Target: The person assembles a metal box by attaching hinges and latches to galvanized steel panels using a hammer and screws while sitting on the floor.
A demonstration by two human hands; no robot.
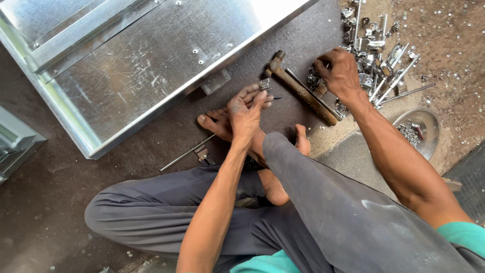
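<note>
Left hand (246, 108): fingers pinch small metal clip (264, 83). Right hand (339, 73): fingers closed in hardware pile (379, 50); hammer (301, 92) lies between, handle toward 4 o'clock.

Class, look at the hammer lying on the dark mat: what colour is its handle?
The hammer has a brown wooden handle, seen best in the head view.

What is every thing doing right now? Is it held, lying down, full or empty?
Left hand: fingers pinched shut on a small metal part.
Right hand: reaching into the pile of shiny metal fittings; whether it grips one is hidden.
Hammer: lying flat, not held.
Metal bowl: upright, holding small screws.
Thin rod: lying flat on the floor.
Sheet-metal panel: lying flat.
</note>
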